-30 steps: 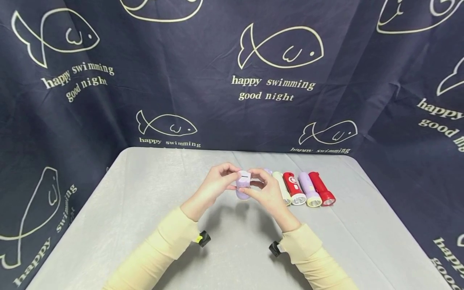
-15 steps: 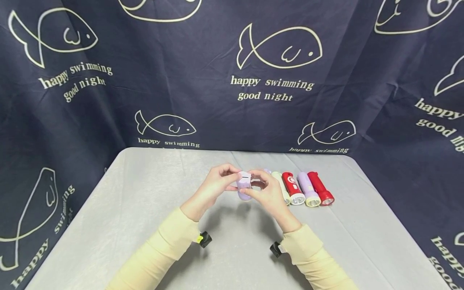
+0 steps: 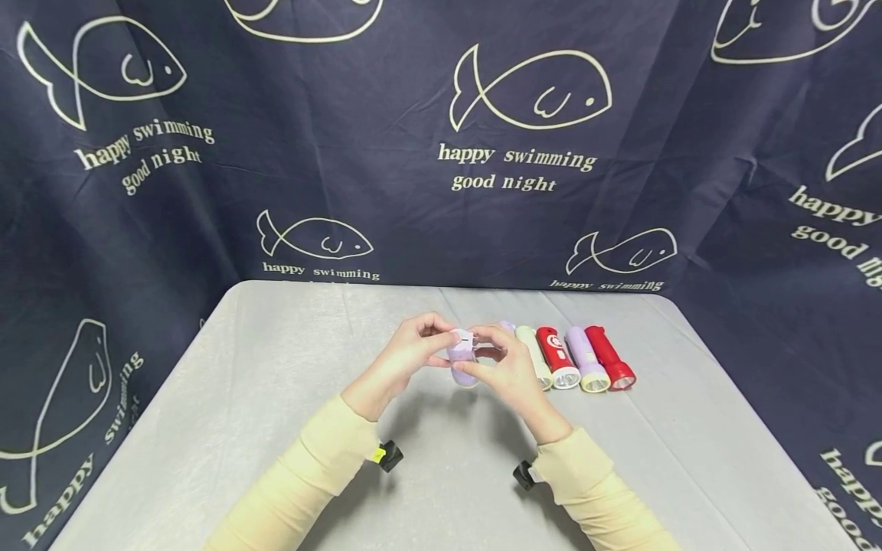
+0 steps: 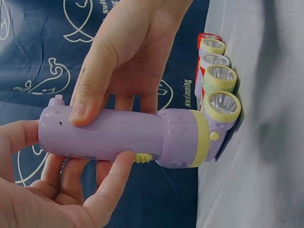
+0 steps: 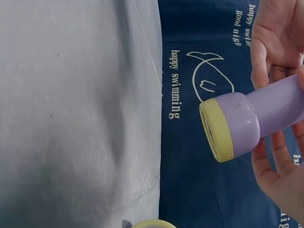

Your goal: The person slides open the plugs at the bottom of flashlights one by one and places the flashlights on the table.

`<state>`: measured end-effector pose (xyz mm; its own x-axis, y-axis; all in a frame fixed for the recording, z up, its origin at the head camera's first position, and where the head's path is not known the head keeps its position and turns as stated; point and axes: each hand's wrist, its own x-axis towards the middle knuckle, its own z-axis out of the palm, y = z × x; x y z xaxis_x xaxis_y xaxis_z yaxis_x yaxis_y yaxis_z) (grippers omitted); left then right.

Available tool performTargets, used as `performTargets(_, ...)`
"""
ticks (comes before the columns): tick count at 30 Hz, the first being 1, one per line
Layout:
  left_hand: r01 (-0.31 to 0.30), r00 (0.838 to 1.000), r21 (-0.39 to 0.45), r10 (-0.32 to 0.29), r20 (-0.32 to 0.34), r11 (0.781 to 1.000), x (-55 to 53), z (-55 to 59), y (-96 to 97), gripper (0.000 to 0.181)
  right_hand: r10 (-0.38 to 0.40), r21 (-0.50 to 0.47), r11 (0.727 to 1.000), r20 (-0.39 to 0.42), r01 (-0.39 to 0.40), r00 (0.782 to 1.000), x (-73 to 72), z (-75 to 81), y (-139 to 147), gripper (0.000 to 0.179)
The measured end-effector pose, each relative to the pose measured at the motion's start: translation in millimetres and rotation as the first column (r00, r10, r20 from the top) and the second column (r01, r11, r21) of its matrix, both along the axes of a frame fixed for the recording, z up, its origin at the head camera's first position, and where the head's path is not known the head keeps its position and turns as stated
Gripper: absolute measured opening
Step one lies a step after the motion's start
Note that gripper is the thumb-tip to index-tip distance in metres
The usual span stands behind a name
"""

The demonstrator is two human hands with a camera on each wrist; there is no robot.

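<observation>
A light purple flashlight (image 4: 133, 135) with a yellow lens ring is held up over the table, its lens end pointing down in the head view. My left hand (image 3: 406, 348) grips it near the tail end; in the left wrist view, this hand's thumb lies by the yellow switch (image 4: 143, 157). From the other side my right hand (image 3: 506, 363) holds the body, its thumb (image 4: 83, 109) pressing on the purple barrel. In the right wrist view the lens ring (image 5: 216, 130) shows side-on, and the tail end runs out of frame.
Several flashlights lie in a row right of the hands: red (image 3: 609, 358), purple with a yellow ring (image 3: 587, 360), red with a white ring (image 3: 558, 358), pale green (image 3: 536, 358), and another purple one (image 4: 222, 111). A dark fish-print curtain (image 3: 441, 229) backs the grey table (image 3: 289, 344).
The held flashlight has tilted a little, its lens end showing slightly lower in the head view. Both hands keep their grip and have hardly moved.
</observation>
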<state>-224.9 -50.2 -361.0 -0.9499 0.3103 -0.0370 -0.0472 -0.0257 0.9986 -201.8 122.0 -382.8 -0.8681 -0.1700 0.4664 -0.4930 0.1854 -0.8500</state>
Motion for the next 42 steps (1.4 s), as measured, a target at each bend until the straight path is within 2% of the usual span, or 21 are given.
performTargets(11,-0.024,1.000,-0.012,0.024,0.011,1.000,1.2,-1.5,-1.3,0.009,0.021,0.019,1.000,0.009,-0.021,1.000,1.4,0.4,-1.9,0.042)
performTargets(18,-0.024,0.999,-0.038,0.025,0.031,0.999,1.8,-3.7,-4.2,0.010,0.040,0.037,0.998,0.044,-0.042,0.998,2.8,0.1,-2.9,0.042)
performTargets(34,-0.029,0.999,-0.084,0.030,0.016,0.996,1.8,-5.6,-5.9,0.014,0.056,0.081,0.995,0.020,-0.057,0.998,4.5,4.7,-5.8,0.041)
performTargets(42,-0.054,0.998,-0.103,0.053,-0.018,0.993,2.5,-7.4,-3.2,0.017,0.046,0.045,0.998,0.095,-0.051,0.994,2.6,4.3,-6.5,0.042)
